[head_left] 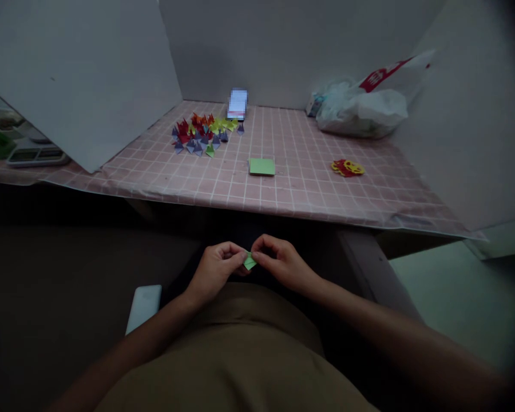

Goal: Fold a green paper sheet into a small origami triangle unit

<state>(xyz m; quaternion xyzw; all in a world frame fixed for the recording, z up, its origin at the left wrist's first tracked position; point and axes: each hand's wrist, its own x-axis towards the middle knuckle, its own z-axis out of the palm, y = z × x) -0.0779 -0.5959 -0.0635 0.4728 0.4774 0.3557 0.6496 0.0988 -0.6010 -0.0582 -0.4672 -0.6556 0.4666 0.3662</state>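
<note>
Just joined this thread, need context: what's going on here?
A person holds a small green paper over their lap, below the table's near edge. The left hand and right hand both pinch it. On the table, a green stack sits near the middle, with folded colored papers clustered farther back on the left. A lit phone stands behind them.

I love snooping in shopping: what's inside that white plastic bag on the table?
The white plastic bag hides its contents; bunched plastic and red printing show. A small pack shows at its left end; whether it sits inside or behind, I can't tell.
</note>
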